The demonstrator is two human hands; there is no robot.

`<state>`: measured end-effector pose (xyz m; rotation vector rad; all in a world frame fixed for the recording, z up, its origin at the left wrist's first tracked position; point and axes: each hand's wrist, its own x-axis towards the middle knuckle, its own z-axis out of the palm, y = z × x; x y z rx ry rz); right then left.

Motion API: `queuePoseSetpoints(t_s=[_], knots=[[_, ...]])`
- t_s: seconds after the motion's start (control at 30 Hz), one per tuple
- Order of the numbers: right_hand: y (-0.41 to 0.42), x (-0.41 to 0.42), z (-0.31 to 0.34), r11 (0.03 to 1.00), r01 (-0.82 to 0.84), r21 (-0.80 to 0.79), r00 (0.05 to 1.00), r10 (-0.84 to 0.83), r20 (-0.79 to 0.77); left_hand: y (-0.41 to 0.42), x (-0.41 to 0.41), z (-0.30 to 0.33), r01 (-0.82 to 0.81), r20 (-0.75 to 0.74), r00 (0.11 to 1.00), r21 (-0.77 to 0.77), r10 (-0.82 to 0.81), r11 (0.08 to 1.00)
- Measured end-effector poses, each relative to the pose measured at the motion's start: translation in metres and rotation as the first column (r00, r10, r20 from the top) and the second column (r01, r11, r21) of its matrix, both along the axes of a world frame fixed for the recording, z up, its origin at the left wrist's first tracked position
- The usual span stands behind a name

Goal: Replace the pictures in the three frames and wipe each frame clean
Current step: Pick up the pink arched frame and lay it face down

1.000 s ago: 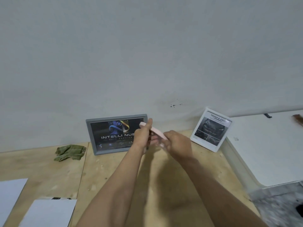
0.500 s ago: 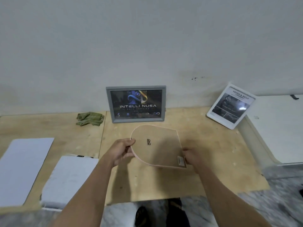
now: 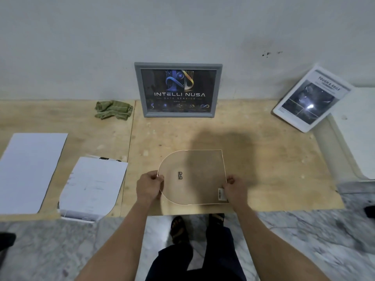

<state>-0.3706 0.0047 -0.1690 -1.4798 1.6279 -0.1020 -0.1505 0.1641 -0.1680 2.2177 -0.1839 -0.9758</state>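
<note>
Both hands' curled fingers [image 3: 160, 178] seemingly grip arched frame [image 3: 194, 177].

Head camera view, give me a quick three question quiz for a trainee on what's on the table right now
1. True or false: the arch-shaped frame lies back side up, gripped by the left hand on its rounded edge and the right hand near its square corner.
2. Which item leans upright against the wall? A) the grey frame B) the green cloth C) the blank white sheet
3. Fill in: the arch-cut paper lies to the ____ of the held frame.

Key: 1 true; 2 A; 3 left
</note>
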Motion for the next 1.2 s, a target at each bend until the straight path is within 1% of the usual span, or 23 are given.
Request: queuePoseSetpoints(t_s=[0.03,0.07,0.1,0.13,0.17,0.2,0.37,0.4,0.47,0.5,0.53,0.57,0.6,0.67,0.7,0.77,0.87,0.97,1.0,1.13,1.2], knots=[[0.001,0.0,-0.001,1.0,-0.003,-0.012,1.0,0.003,-0.003,-0.002,-0.001,0.003,-0.03,-0.019,0.999,-0.007,0.03,1.0],[0.002,0.0,-0.001,1.0,-0.016,-0.023,1.0,0.016,0.002,-0.001,0.001,0.003,-0.101,-0.12,0.988,-0.05,0.094,0.994],[0.002,-0.001,-0.003,0.999,-0.037,-0.04,0.999,0.037,0.01,-0.002,0.002,0.004,-0.188,-0.267,0.951,-0.105,0.154,0.977],[0.003,-0.002,-0.003,0.996,-0.058,-0.06,0.998,0.059,0.015,-0.003,0.004,0.003,-0.254,-0.41,0.894,-0.138,0.178,0.957],[0.003,-0.003,-0.002,0.995,-0.066,-0.072,0.997,0.068,0.021,-0.002,0.006,0.004,-0.302,-0.519,0.835,-0.155,0.183,0.941],[0.003,-0.004,-0.002,0.995,-0.068,-0.076,0.997,0.07,0.024,-0.001,0.009,0.003,-0.335,-0.585,0.789,-0.154,0.187,0.929],[0.003,-0.002,-0.005,0.994,-0.067,-0.088,0.998,0.068,0.01,-0.004,0.009,-0.003,-0.499,-0.793,0.581,-0.168,0.185,0.85],[0.003,-0.001,-0.006,0.995,-0.061,-0.081,0.998,0.062,0.01,-0.004,0.008,-0.005,-0.533,-0.809,0.553,-0.16,0.2,0.831],[0.003,-0.001,-0.007,0.996,-0.05,-0.076,0.999,0.051,0.007,-0.005,0.004,-0.009,-0.633,-0.851,0.463,-0.123,0.247,0.764],[0.003,-0.001,-0.007,0.996,-0.052,-0.078,0.999,0.052,0.006,-0.005,0.004,-0.01,-0.652,-0.866,0.433,-0.11,0.249,0.75],[0.002,0.0,-0.008,0.995,-0.055,-0.079,0.998,0.055,0.007,-0.006,0.005,-0.009,-0.642,-0.86,0.446,-0.114,0.248,0.759],[0.001,0.0,-0.008,0.995,-0.053,-0.078,0.999,0.054,0.008,-0.008,0.006,-0.008,-0.61,-0.843,0.482,-0.126,0.24,0.782],[0.001,0.0,-0.008,0.996,-0.049,-0.079,0.999,0.05,0.009,-0.009,0.007,-0.008,-0.565,-0.799,0.551,-0.145,0.241,0.812],[0.001,-0.001,-0.008,0.996,-0.042,-0.079,0.999,0.043,0.004,-0.014,0.009,-0.006,-0.496,-0.629,0.728,-0.211,0.271,0.843],[0.001,-0.001,-0.008,0.996,-0.039,-0.076,0.999,0.039,0.003,-0.015,0.01,-0.003,-0.469,-0.541,0.792,-0.243,0.283,0.849],[0.001,-0.001,-0.009,0.996,-0.036,-0.077,0.999,0.036,0.006,-0.017,0.012,0.004,-0.415,-0.423,0.863,-0.28,0.277,0.866],[0.001,0.0,-0.01,0.995,-0.038,-0.087,0.999,0.038,0.005,-0.019,0.013,0.009,-0.374,-0.37,0.891,-0.275,0.262,0.886],[0.001,0.0,-0.012,0.989,-0.09,-0.119,0.996,0.093,0.019,-0.022,0.016,0.005,-0.22,-0.256,0.953,-0.225,0.16,0.949],[0.001,-0.002,-0.014,0.983,-0.125,-0.137,0.992,0.128,0.009,-0.024,0.016,0.003,-0.215,-0.255,0.954,-0.217,0.158,0.952],[0.004,-0.012,-0.021,0.947,-0.236,-0.22,0.972,0.229,-0.057,-0.023,0.023,-0.004,-0.326,-0.266,0.924,-0.173,0.275,0.929],[0.004,-0.014,-0.015,0.93,-0.264,-0.256,0.964,0.249,-0.088,-0.019,0.026,-0.005,-0.391,-0.304,0.893,-0.158,0.332,0.907]])
